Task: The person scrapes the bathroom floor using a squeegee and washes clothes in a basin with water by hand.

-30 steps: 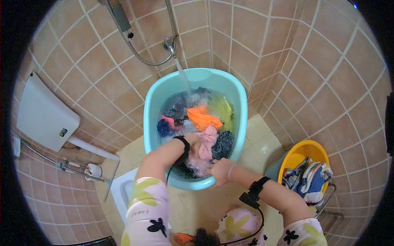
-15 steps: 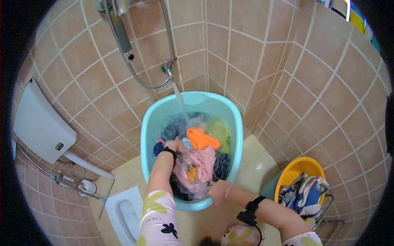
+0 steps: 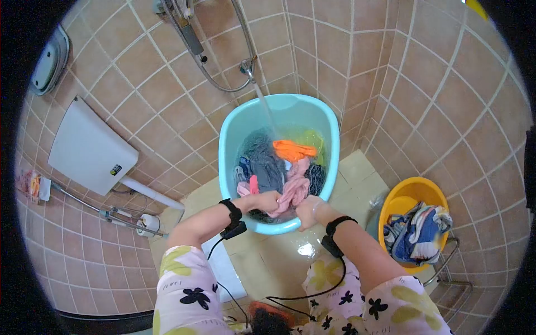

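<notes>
A light blue tub (image 3: 224, 162) holds water and several garments. At its near side, my left hand (image 3: 268, 202) is closed on a twisted pink garment (image 3: 295, 188). My right hand (image 3: 308, 212) grips the same garment by the near rim, its fingers partly hidden. Beyond them floats an orange cloth (image 3: 293, 150), with a yellow-green cloth (image 3: 310, 139) behind it. Dark grey clothing (image 3: 265, 162) lies under the water to the left. Close to my left wrist, a bright pink piece (image 3: 253, 185) pokes up.
Water (image 3: 264, 106) runs from a wall tap (image 3: 247, 68) into the tub. To the right stands a yellow bucket (image 3: 385, 223) with striped clothes (image 3: 419, 231). A white cistern (image 3: 92, 148) hangs on the left wall above a paper roll (image 3: 148, 224). Black cables (image 3: 304, 295) hang from my wrists.
My left hand has come out of the water toward the near rim, close to my right hand. The pink garment is now bunched and twisted between them. The view has shifted.
</notes>
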{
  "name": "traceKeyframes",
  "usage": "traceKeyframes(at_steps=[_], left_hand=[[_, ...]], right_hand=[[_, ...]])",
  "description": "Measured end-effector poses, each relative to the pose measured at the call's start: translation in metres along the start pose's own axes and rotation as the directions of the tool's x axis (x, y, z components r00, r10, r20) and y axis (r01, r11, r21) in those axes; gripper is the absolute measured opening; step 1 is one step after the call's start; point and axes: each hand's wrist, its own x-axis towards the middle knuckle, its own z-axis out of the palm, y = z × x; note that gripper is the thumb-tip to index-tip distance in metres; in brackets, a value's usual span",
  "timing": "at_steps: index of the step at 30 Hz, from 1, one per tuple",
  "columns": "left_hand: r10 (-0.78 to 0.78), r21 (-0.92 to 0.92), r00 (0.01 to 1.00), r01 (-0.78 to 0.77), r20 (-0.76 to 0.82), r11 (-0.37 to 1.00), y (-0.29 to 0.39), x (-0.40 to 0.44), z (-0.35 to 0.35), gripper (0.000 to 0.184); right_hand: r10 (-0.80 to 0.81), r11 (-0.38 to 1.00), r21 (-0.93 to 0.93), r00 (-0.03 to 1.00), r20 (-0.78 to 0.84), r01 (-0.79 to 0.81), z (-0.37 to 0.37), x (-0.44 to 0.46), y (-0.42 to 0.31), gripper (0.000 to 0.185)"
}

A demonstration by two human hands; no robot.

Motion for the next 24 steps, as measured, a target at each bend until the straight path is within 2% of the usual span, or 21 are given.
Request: traceKeyframes(at_steps=[2,6,7,8,9,10,11,12,13,14,15,17,18,20,21,22,24], left_hand=[[0.047,-0.018,0.973,-0.044,0.225,0.999,0.008,-0.012,0.009,0.025],[0.121,-0.006,0.962,-0.124,0.245,0.992,-0.01,0.01,0.032,0.024],[0.113,0.135,0.938,-0.165,0.328,0.977,-0.053,0.043,0.049,0.021],[0.113,0.129,0.937,-0.164,0.331,0.978,-0.052,0.05,0.054,0.021],[-0.087,0.212,0.889,-0.012,0.45,0.977,-0.046,0.065,0.052,0.019],[-0.284,0.312,0.796,0.126,0.535,0.942,-0.042,0.078,0.044,0.018],[-0.161,0.174,0.733,0.059,0.661,0.983,-0.054,0.092,0.044,0.014],[-0.219,0.226,0.75,0.095,0.624,0.97,-0.06,0.107,0.055,0.014],[-0.106,0.13,0.779,0.031,0.619,0.991,-0.09,0.127,0.076,0.015],[0.006,0.034,0.799,-0.034,0.601,0.999,-0.081,0.118,0.08,0.015],[-0.104,0.126,0.835,0.042,0.54,0.991,-0.07,0.111,0.076,0.015],[-0.359,0.244,0.849,0.281,0.388,0.928,0.007,0.057,0.051,0.013],[-0.227,-0.063,0.672,0.378,0.705,0.924,-0.058,0.099,0.053,0.012],[-0.193,-0.195,0.694,0.439,0.694,0.877,-0.01,0.064,0.02,0.023],[-0.235,0.036,0.617,0.317,0.751,0.948,-0.006,0.084,0.014,0.029],[-0.295,0.248,0.538,0.161,0.79,0.955,-0.001,0.103,0.005,0.036],[-0.514,0.449,0.504,0.256,0.694,0.856,0.077,0.09,-0.049,0.038]], right_hand=[[-0.01,1.0,0.008,1.0,0.025,0.01,-0.001,0.0,0.001,0.051],[-0.019,0.999,0.031,1.0,0.006,0.018,0.001,0.001,0.003,0.052],[-0.025,0.999,0.04,1.0,0.015,0.024,0.005,0.002,0.0,0.052],[-0.043,0.997,0.064,0.999,0.012,0.042,0.009,0.004,0.001,0.052],[-0.054,0.996,0.076,0.999,0.001,0.054,0.007,0.007,0.006,0.052],[-0.048,0.997,0.062,0.999,-0.004,0.048,0.0,0.007,0.01,0.052],[-0.035,0.998,0.047,0.999,0.027,0.034,-0.006,0.003,0.007,0.052],[-0.024,0.999,0.034,0.998,0.057,0.022,-0.007,0.002,0.003,0.051],[-0.055,0.998,0.038,0.998,-0.016,0.056,0.005,0.008,0.007,0.051],[-0.061,0.997,0.037,0.998,-0.019,0.062,0.001,0.005,0.001,0.051],[-0.052,0.998,0.03,0.998,0.021,0.051,-0.006,0.0,-0.001,0.051],[-0.019,1.0,0.006,0.999,0.044,0.018,-0.01,-0.003,0.001,0.051],[-0.039,0.999,0.02,0.999,-0.014,0.04,0.001,0.001,0.002,0.05],[-0.043,0.998,0.036,0.998,-0.055,0.045,0.009,0.004,0.013,0.05],[-0.041,0.998,0.034,0.995,-0.089,0.044,0.012,0.007,0.013,0.049],[-0.048,0.998,0.039,0.991,-0.122,0.053,0.017,0.008,0.01,0.048],[-0.059,0.995,0.081,0.995,-0.082,0.065,0.007,0.002,0.006,0.045]])
